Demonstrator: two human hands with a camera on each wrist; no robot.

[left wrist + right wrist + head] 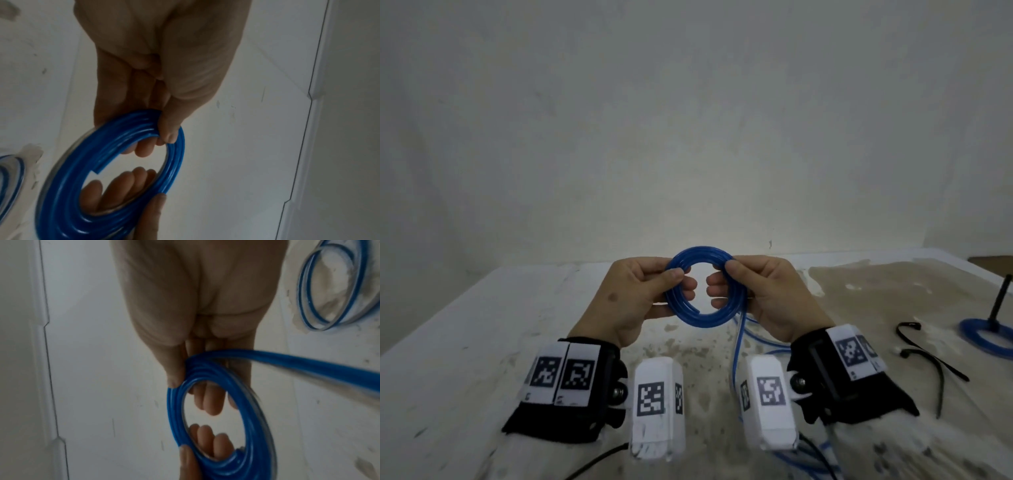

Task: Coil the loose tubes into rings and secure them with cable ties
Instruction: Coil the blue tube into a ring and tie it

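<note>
A blue tube coil [705, 320] of several turns is held upright above the white table between both hands. My left hand [650, 291] pinches its left side, thumb on top and fingers curled through the ring. My right hand [750, 291] pinches the right side the same way. The tube's cut inner end [100, 169] shows inside the coil [115, 162]. A loose length of tube [308, 368] leaves the coil [236, 402] at my right hand and trails down to the table [736, 346]. Black cable ties [928, 359] lie on the table at the right.
A finished blue ring [986, 339] sits round a black upright post [1000, 301] at the far right. Loose blue tube [801, 459] lies near the table's front edge. The tabletop [482, 342] is white and stained; a bare wall stands behind it.
</note>
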